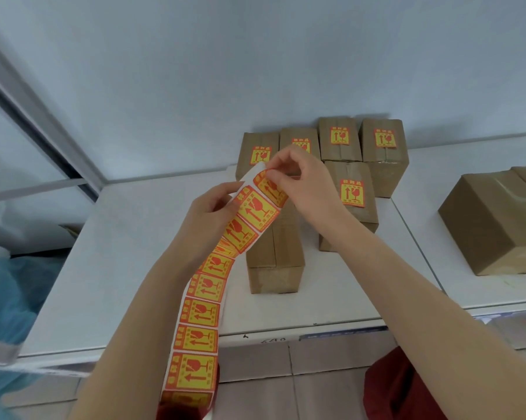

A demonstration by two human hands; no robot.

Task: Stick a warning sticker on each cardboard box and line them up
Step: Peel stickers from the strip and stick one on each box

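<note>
Sticker strip (205,313) hangs from the middle of the head view down toward 7 o'clock. Its labels are yellow with red borders, red arrows and a red broken-glass mark, on white backing. The left hand (213,213) grips the strip near its upper end, fingers curled round the backing. The right hand (304,183) pinches the edge of the topmost sticker (270,187) between thumb and fingertips. Just behind the strip, a plain brown box (275,256) stands unlabelled on the white table (128,253). Five labelled boxes (351,195) cluster from 12 to 1 o'clock, each with a sticker on top. More bare boxes (492,222) sit at 3 o'clock.
</note>
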